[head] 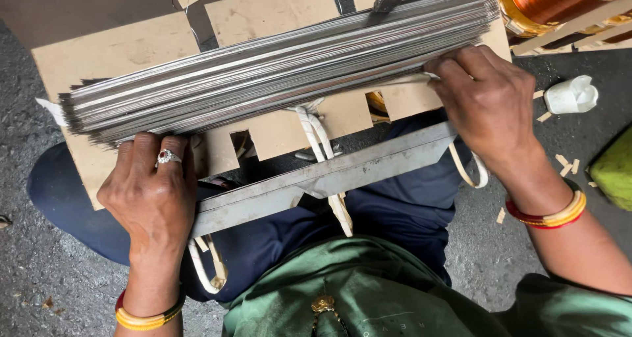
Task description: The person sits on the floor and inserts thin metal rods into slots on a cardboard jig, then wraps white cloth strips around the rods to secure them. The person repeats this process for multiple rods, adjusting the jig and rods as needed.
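Two bare hands press on a long, thick stack of thin grey metal strips (283,67) lying slantwise across notched brown cardboard pieces (118,54). Seen from the head camera, the left hand (155,199), wearing a ring, curls its fingers over the stack's lower left end, touching it. The right hand (487,103) bends its fingers closed against the stack's near edge at the upper right. A flat grey metal bar (329,176) rests across the person's lap, between the hands. A copper wire coil (559,1) sits far right.

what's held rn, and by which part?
Both hands grip the stack of thin metal strips: left hand at its left end, right hand near its right end, fingers over the lower edge.
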A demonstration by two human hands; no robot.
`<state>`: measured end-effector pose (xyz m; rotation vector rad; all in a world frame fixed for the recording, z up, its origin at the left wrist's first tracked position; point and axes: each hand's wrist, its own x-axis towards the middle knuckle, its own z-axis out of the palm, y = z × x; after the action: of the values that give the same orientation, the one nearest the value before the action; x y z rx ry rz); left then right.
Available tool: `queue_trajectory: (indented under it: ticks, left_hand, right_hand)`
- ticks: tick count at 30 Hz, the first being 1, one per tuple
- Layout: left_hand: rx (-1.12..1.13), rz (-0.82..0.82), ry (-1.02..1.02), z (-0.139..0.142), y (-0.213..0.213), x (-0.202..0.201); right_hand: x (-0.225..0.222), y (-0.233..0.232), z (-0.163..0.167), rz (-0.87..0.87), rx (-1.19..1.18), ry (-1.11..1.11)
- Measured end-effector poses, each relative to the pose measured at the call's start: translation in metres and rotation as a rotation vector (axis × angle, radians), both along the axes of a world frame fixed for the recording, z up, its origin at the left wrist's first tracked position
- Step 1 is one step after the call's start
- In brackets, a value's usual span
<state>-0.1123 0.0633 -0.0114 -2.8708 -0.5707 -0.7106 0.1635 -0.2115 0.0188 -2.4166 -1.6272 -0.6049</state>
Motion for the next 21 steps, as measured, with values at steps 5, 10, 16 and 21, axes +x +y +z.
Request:
queue_trajectory:
  ticks: [5, 10, 16, 21]
  left_hand:
    - [0.023, -0.003, -0.017, 0.000, -0.004, 0.003]
    - [0.030, 0.016, -0.002, -0.003, -0.002, 0.003]
    - [-0.068, 0.018, 0.061, 0.007, -0.008, -0.003]
    - [-0.445, -0.247, -0.098, 0.024, -0.054, 0.004]
  right_hand:
    - [0.012, -0.003, -0.016, 0.003, 0.053, -0.101]
    - [0.015, -0.013, -0.028, -0.008, 0.048, -0.101]
    - [0.002, -0.011, -0.011, -0.062, -0.059, -0.013]
    - [-0.045, -0.004, 0.014, 0.080, -0.068, 0.164]
